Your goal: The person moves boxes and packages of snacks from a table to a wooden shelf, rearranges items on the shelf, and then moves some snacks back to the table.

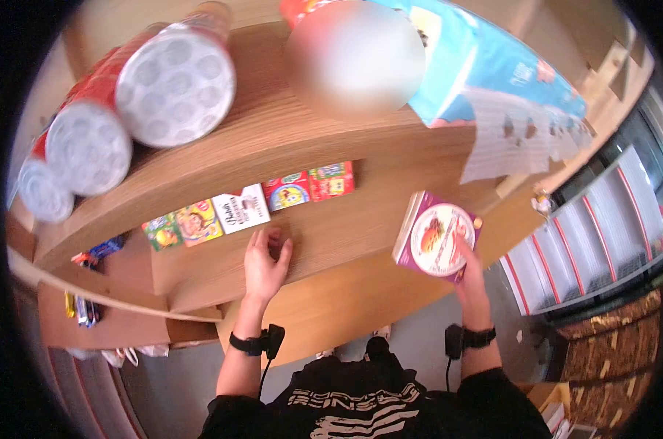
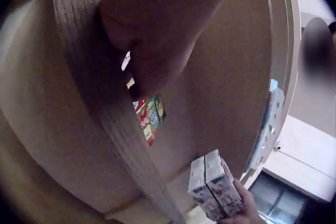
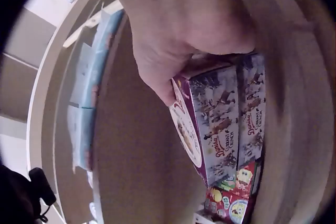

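Observation:
The right hand (image 1: 472,274) grips purple-and-white boxes (image 1: 441,238) over the right part of the wooden shelf. In the right wrist view two boxes (image 3: 215,124) stand side by side, the thumb on the round-label face and the other fingers mostly hidden. Near the front of the shelf is the left hand (image 1: 266,267), holding nothing, fingers loosely bent, just below a white box (image 1: 241,208). That box stands in a row with a red box (image 1: 331,181), a red-and-yellow box (image 1: 287,192), a box with a cartoon child (image 1: 198,223) and a green box (image 1: 162,232).
Above the row, an upper shelf (image 1: 273,139) bears red canisters with clear bases (image 1: 176,88) and a light blue package (image 1: 492,73). Small packets (image 1: 88,311) lie on a lower shelf at left. White racks (image 1: 587,227) stand at right.

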`<state>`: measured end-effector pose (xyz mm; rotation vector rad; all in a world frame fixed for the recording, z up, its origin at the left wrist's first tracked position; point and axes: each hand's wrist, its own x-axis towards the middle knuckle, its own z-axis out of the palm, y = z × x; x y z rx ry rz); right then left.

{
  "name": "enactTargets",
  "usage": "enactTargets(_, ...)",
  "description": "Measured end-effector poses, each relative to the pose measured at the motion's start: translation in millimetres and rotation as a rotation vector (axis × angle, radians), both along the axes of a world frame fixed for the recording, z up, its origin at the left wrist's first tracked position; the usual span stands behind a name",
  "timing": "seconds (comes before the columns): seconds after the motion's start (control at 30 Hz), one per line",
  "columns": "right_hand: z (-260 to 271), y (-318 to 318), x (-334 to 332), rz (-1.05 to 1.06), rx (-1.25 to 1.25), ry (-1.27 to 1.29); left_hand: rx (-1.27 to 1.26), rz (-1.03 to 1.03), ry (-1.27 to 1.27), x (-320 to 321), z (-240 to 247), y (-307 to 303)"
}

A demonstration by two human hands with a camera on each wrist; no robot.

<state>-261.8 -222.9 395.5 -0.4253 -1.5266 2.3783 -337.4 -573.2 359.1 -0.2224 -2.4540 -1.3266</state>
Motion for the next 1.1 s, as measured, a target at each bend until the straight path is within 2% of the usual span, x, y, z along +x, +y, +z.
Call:
enactTargets(0.13,10,10,-102,0.133,0.08,0.146,-0.116,0.13,0.042,2,5,8)
enactTargets(0.23,-35,45,-201,0.28,-0.021,0.13,-0.2,0.177,0.049,0,1,13)
enactTargets(0.27,-29,42,-215,0.315,-0.025,0.145,-0.208,0.207,0.094,-1,-1,15)
enactTargets(0.3,-55,72,-179,0.349,-0.003,0.163,-0.214,0.24,0.107,-1,-1,15)
enactTargets(0.33,-15,32,-248,0.381,0.019,0.18,-0.179,0.246,0.069,-1,-1,15)
enactTargets(0.37,-12,29,-256,0.41,0.041,0.196,-0.143,0.25,0.03,-1,1,16)
enactTargets(0.4,-27,50,-210,0.437,0.062,0.209,-0.178,0.284,-0.008,1,8,19)
enactTargets(0.47,-21,36,-263,0.488,0.105,0.22,-0.182,0.312,-0.009,1,8,21)
enactTargets(0.73,-48,63,-285,0.623,0.285,0.188,-0.213,0.329,0.007,-1,4,23)
enactTargets(0.83,-57,68,-283,0.642,0.363,0.162,-0.338,0.361,0.106,-3,0,23)
enactTargets(0.9,-61,78,-288,0.663,0.415,0.146,-0.367,0.345,-0.017,-3,-1,23)
enactTargets(1.1,-65,47,-318,0.758,0.579,0.105,-0.371,0.352,-0.023,-4,4,27)
